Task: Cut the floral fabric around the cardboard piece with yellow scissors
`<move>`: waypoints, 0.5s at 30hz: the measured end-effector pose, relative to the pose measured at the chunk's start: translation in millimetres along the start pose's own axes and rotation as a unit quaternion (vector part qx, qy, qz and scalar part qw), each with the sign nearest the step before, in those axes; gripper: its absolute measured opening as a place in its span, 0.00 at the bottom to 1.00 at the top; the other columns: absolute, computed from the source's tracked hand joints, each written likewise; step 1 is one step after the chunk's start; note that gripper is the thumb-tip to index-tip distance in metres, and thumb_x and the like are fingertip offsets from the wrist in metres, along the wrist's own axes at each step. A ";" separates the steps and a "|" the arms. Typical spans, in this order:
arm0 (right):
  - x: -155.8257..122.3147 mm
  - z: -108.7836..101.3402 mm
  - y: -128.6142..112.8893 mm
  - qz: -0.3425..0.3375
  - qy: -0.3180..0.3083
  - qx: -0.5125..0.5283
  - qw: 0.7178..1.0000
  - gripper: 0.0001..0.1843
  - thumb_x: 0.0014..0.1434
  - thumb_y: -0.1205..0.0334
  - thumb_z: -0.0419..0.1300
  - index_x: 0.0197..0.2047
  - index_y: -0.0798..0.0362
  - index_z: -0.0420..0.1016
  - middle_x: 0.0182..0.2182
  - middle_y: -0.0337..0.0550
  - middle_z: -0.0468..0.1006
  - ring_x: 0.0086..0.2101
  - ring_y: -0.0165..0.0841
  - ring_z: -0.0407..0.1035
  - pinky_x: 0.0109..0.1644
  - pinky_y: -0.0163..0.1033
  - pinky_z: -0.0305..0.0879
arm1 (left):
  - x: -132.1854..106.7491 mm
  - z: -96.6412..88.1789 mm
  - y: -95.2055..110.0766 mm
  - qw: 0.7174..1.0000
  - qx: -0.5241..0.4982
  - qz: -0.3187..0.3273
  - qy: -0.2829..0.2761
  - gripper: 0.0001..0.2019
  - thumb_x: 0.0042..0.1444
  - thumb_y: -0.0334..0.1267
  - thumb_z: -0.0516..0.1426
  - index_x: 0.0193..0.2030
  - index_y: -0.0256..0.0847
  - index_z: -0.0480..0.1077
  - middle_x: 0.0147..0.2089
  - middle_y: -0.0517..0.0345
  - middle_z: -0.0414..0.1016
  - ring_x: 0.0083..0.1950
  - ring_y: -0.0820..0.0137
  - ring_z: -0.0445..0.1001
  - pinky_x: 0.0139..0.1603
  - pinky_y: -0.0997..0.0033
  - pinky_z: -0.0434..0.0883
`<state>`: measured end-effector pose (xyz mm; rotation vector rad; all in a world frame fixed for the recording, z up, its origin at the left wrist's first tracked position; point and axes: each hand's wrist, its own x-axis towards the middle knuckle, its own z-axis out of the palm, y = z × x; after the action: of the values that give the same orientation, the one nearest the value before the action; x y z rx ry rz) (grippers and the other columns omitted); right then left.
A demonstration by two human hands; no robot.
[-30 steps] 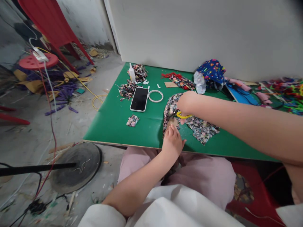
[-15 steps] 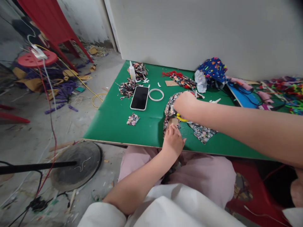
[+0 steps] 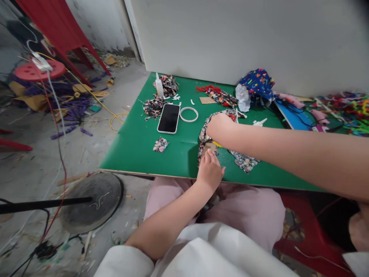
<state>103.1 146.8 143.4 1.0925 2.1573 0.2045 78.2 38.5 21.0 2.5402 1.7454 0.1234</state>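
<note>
Cloth first: the flowered cloth [image 3: 202, 132] sits just right of the middle of the frame, bunched along the near side of the table [image 3: 129, 157], with a bit of brown card [image 3: 211, 146] lying on it. Left hand [image 3: 211, 168] is laid over the card's near end, fingers nearly straight and close together, thumb off to the side; looks like it's pinning stuff down, not gripping. Right hand [image 3: 221, 126] is just above, curled around what I'd call scissors [image 3: 217, 144], though only a sliver of yellow handle shows. Its fingers are hidden, so can't tell how far apart the blades are.

Progress? I'd say mid-cut, with the card maybe as a pattern. One small flowered square [image 3: 160, 144] lies loose left of the hands, so I'm guessing at least one piece is done. The big cloth has plenty left, plus a flowered flap [image 3: 246, 163] lower right of the hands; can't tell if it's joined on.

Further out: phone [image 3: 168, 118] and white ring [image 3: 188, 114] left of centre, squeeze bottle [image 3: 159, 86] farther up, blue printed cloth [image 3: 257, 84] upper right.
</note>
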 end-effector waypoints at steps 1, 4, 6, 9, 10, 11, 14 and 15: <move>-1.5 -2.6 -2.1 -0.005 -0.022 -0.021 1.000 0.10 0.48 0.69 0.56 0.30 0.55 0.79 0.37 0.53 0.78 0.41 0.45 0.70 0.41 0.52 0.63 | -0.3 0.3 -0.2 1.000 0.000 0.000 0.002 0.32 0.60 0.47 0.47 0.59 0.16 0.56 0.60 0.28 0.59 0.61 0.53 0.60 0.56 0.62 0.61; -4.3 -9.7 -8.0 -0.019 -0.036 -0.054 0.998 0.10 0.47 0.70 0.56 0.31 0.54 0.79 0.38 0.51 0.78 0.42 0.44 0.69 0.42 0.50 0.64 | -1.0 0.2 -1.0 1.000 0.000 0.002 0.008 0.32 0.60 0.47 0.47 0.59 0.15 0.56 0.60 0.28 0.59 0.61 0.53 0.60 0.57 0.61 0.60; -4.9 -12.0 -10.5 -0.025 -0.035 -0.079 0.996 0.10 0.46 0.71 0.57 0.31 0.55 0.79 0.38 0.51 0.78 0.41 0.44 0.70 0.41 0.49 0.65 | -1.2 -0.3 -1.5 1.000 0.000 0.005 0.011 0.32 0.59 0.47 0.47 0.59 0.15 0.57 0.60 0.28 0.59 0.60 0.52 0.61 0.57 0.61 0.60; -4.7 -10.8 -10.4 -0.030 -0.027 -0.094 0.995 0.09 0.47 0.68 0.57 0.31 0.54 0.79 0.37 0.50 0.78 0.39 0.44 0.71 0.39 0.48 0.67 | -1.0 -1.2 -1.9 1.000 0.000 0.008 0.014 0.32 0.59 0.47 0.48 0.58 0.15 0.57 0.59 0.27 0.60 0.60 0.52 0.61 0.57 0.61 0.61; -4.3 -9.6 -9.5 -0.030 -0.025 -0.093 0.995 0.08 0.47 0.67 0.58 0.30 0.53 0.79 0.37 0.50 0.78 0.39 0.44 0.72 0.38 0.48 0.67 | -0.9 -1.5 -2.0 1.000 0.000 0.009 0.015 0.32 0.59 0.47 0.48 0.58 0.14 0.58 0.59 0.27 0.61 0.60 0.52 0.61 0.56 0.61 0.61; -3.8 -8.3 -8.5 -0.027 -0.029 -0.089 0.995 0.07 0.46 0.65 0.59 0.29 0.52 0.78 0.36 0.49 0.78 0.38 0.44 0.72 0.38 0.49 0.67 | -0.9 -1.7 -1.9 1.000 0.001 0.010 0.016 0.32 0.59 0.47 0.48 0.58 0.14 0.58 0.59 0.27 0.61 0.60 0.51 0.61 0.56 0.61 0.61; -1.0 -5.0 -6.4 -0.001 -0.048 -0.058 0.997 0.06 0.40 0.63 0.65 0.26 0.51 0.78 0.36 0.49 0.78 0.39 0.47 0.71 0.37 0.51 0.67 | -1.0 -2.3 -1.8 1.000 0.003 0.012 0.019 0.31 0.59 0.46 0.48 0.58 0.14 0.58 0.59 0.27 0.61 0.59 0.52 0.62 0.56 0.61 0.62; 0.1 -4.4 -6.4 0.011 -0.053 -0.045 0.998 0.06 0.38 0.63 0.66 0.25 0.51 0.78 0.36 0.50 0.78 0.40 0.48 0.71 0.39 0.53 0.66 | -1.1 -2.4 -1.8 1.000 0.005 0.013 0.020 0.31 0.59 0.46 0.48 0.58 0.14 0.58 0.58 0.27 0.61 0.59 0.52 0.62 0.56 0.61 0.62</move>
<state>96.0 143.6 143.8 1.0525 2.0229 0.2453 75.9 38.1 23.2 2.5849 1.7306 0.1683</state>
